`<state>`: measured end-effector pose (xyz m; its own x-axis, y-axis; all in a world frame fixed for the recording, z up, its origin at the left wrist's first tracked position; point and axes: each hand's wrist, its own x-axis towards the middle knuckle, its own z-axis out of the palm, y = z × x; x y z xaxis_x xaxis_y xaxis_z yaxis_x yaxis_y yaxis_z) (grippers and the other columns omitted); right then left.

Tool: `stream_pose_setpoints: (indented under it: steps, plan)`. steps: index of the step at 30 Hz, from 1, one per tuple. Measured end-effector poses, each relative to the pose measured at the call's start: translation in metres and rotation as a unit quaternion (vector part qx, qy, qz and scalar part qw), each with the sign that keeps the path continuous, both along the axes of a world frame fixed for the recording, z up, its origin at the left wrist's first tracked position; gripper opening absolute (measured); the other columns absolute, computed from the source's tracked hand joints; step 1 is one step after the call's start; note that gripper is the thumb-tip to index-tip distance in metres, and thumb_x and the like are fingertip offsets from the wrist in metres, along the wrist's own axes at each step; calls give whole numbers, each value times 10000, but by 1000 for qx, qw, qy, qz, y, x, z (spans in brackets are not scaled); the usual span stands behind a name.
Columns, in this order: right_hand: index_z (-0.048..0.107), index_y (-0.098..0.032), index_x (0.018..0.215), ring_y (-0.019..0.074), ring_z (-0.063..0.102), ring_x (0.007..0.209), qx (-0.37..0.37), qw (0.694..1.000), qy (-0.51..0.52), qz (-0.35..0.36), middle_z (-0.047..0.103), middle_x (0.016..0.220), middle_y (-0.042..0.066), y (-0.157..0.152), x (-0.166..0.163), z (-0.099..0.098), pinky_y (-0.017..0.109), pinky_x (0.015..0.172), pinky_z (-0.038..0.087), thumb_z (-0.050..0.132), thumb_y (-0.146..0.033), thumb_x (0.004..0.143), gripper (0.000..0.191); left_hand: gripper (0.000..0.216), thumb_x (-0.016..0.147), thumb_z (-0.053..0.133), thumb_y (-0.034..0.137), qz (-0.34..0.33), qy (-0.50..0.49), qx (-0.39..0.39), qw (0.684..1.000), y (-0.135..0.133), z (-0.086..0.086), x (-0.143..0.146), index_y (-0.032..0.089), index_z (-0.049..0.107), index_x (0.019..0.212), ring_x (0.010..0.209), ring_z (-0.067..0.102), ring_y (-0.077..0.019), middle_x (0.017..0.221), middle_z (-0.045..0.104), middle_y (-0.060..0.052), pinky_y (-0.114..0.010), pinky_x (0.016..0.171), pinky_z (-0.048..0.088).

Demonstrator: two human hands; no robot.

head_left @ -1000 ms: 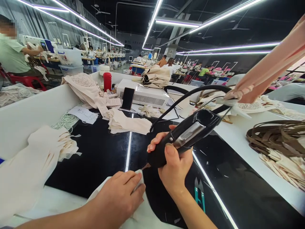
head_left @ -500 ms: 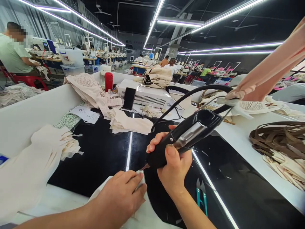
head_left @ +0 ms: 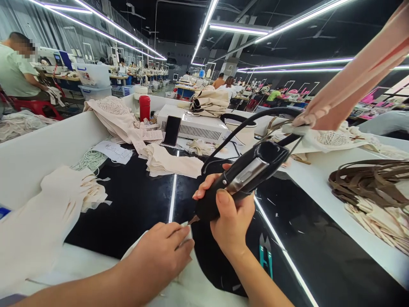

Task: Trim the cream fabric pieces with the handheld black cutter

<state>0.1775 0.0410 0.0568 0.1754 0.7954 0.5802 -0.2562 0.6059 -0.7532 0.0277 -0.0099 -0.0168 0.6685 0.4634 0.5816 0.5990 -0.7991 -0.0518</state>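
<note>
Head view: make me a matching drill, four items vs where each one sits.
Items:
1 black corded tool
2 teal thread snips
3 red bottle
4 brown straps

Places:
A heaped on the white ledge at far right
B gripped in the right hand
C standing at the far end, beside the white machine
D lying flat on the black tabletop, right of the right forearm

Pairs: 1-B, 2-D, 3-C, 4-A

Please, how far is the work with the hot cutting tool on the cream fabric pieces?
Looks done: a stack of folded cream pieces lies further back on the black table. In hand: the right hand grips the black cutting tool, its tip at the edge of the white fabric piece that the left hand presses flat. Possibly left: a cream pile at the left.
</note>
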Motion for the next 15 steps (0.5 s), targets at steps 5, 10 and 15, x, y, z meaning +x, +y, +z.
stream_pose_setpoints:
  steps: [5,10,15]
  plan:
    - [644,-276,1071,138,693,717,2,998,-47,-45,721,847,-31,-9,17,9,295,709,614,833,-396,836,325,152,1028,544,152,33,8,-35,999,15,7,-17,151,668,1115,1029,717,-246,1202,747,-79,-357,743,580]
    - [629,-297,1144,134,666,664,-7,999,-33,-32,695,851,-33,-25,28,8,312,658,615,796,-405,868,341,183,1047,518,157,35,-12,-15,999,26,10,-26,126,669,1144,1135,689,-273,1226,735,-105,-413,899,588]
    - [606,-290,1154,129,645,626,-14,999,-26,-28,671,826,-33,-37,31,5,285,592,581,782,-410,877,349,187,1065,494,139,-50,-61,-33,996,12,22,-18,131,664,1144,1060,685,-212,1120,747,-55,-365,951,556]
